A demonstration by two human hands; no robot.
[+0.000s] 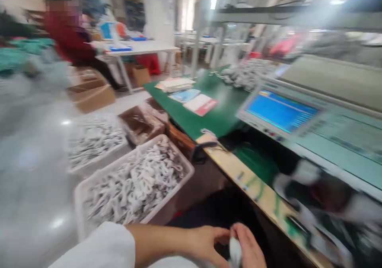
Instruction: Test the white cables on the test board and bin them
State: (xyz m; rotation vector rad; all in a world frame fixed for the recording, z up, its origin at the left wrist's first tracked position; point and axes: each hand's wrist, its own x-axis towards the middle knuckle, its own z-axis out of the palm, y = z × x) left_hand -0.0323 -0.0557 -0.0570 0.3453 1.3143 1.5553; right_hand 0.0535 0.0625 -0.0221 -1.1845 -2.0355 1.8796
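The right hand (249,246), near the bottom edge, has its fingers bent together around a small, smooth white bundle (235,252), pinching it along its side. The bundle lies between the two hands, standing roughly upright, against the inner side of the right fingers. The left hand (205,242) comes in from the left with thumb and forefinger curved apart around a dark gap; its forefinger tip reaches the bundle's upper end beside the right fingertips, but blur hides whether it grips there.

A loose white cloth sleeve (101,246) covers the left forearm above the wrist. Just beyond that forearm, to the left, stands a pale rectangular plastic tub (191,169) heaped with white coiled cords (143,184). Farther left, beside it, a second pale tub (98,162) holds more of them.

To the right of the hands, a long light-wood strip (227,160) runs from near to far, with green marks across it. Beyond it, on the right, sits a pale-green and grey machine (349,134) with a lit blue screen (282,111). At the far middle, a dark-green tabletop (221,123) bears a stack of papers (176,85) and a red-and-white booklet (201,104). At far left, a person in a red top (64,33) sits by a white table (149,47).
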